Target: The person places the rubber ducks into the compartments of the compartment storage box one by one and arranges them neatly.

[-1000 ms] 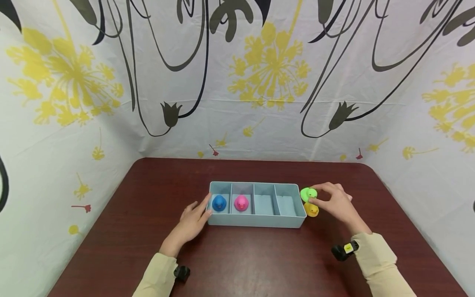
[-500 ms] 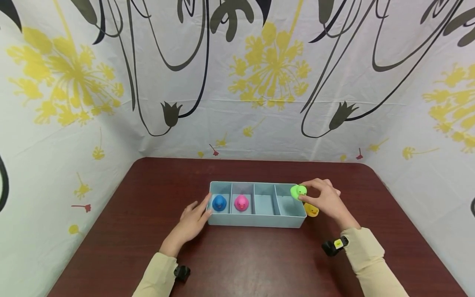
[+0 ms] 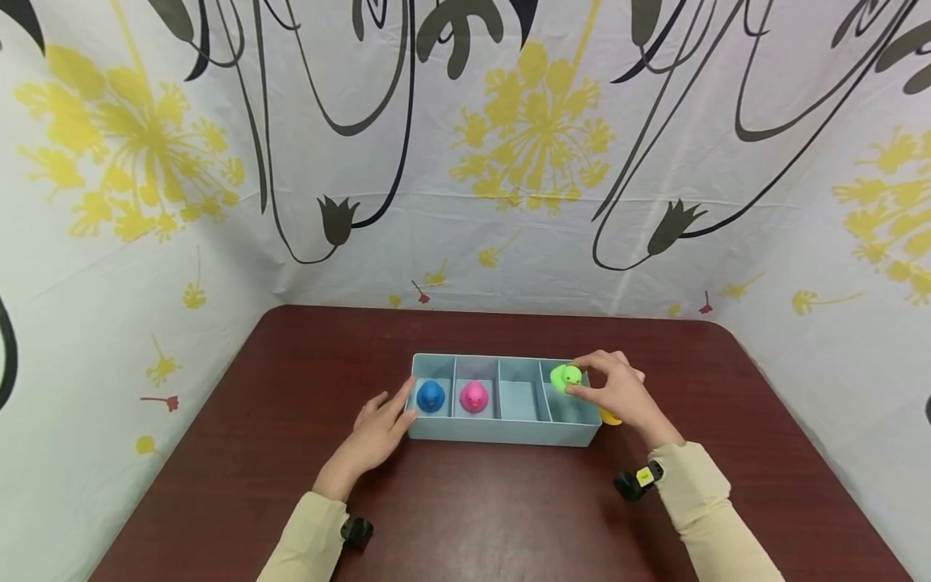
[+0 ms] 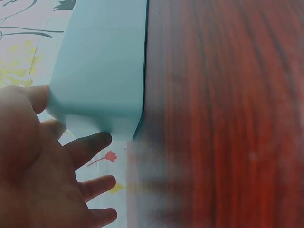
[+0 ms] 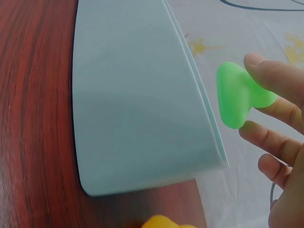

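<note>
A pale blue box (image 3: 502,432) with several compartments in a row lies on the table. My right hand (image 3: 614,392) pinches a green toy duck (image 3: 564,377) between thumb and fingers, over the rightmost compartment. In the right wrist view the green duck (image 5: 232,95) hangs above the box's rim. My left hand (image 3: 376,432) touches the box's left end with fingers spread, and the left wrist view shows its fingertips against the end wall (image 4: 90,124). A blue duck (image 3: 431,396) sits in the leftmost compartment and a pink duck (image 3: 474,396) in the one beside it.
A yellow duck (image 3: 609,417) stands on the dark red-brown table (image 3: 465,509), just outside the box's right end, partly hidden by my right hand. A white patterned cloth (image 3: 436,162) hangs behind the table and along both sides.
My right hand has lifted the green duck from beside the box's right end and carried it left, over the rightmost compartment. My left hand has stayed at the box's left end.
</note>
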`<state>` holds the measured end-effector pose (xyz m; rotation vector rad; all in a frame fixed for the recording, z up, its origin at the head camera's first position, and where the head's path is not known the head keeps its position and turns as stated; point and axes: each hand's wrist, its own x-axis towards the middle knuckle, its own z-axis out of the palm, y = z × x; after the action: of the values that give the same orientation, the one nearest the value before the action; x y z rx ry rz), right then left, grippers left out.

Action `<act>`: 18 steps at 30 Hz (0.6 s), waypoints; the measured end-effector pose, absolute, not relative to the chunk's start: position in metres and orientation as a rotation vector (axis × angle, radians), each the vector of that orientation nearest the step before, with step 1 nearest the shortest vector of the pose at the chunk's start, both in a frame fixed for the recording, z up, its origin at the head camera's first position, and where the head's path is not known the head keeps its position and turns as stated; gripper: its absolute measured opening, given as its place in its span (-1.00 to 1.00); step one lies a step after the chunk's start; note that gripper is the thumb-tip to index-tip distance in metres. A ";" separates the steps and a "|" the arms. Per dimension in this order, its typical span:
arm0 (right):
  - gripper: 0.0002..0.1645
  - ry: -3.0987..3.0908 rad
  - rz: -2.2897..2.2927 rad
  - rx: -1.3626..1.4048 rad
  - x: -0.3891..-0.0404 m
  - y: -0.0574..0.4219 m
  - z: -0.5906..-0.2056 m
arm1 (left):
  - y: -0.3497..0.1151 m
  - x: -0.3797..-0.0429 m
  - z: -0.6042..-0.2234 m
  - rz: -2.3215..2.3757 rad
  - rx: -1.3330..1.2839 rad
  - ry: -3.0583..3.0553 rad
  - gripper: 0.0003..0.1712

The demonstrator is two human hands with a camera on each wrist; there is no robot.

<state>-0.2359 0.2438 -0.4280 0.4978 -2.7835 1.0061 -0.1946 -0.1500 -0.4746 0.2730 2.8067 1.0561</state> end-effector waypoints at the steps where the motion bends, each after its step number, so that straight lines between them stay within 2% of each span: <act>1: -0.53 -2.787 1.004 0.502 -0.236 0.242 -0.428 | -0.150 -0.195 -0.475 1.052 0.276 2.810 -0.31; 18: -0.56 -2.791 0.968 0.616 -0.243 0.212 -0.430 | -0.150 -0.193 -0.473 1.040 0.276 2.808 -0.31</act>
<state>-0.2428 0.2119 -0.4298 0.6158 -2.7906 0.9680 -0.1934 -0.1502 -0.4733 0.2764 2.8084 1.0401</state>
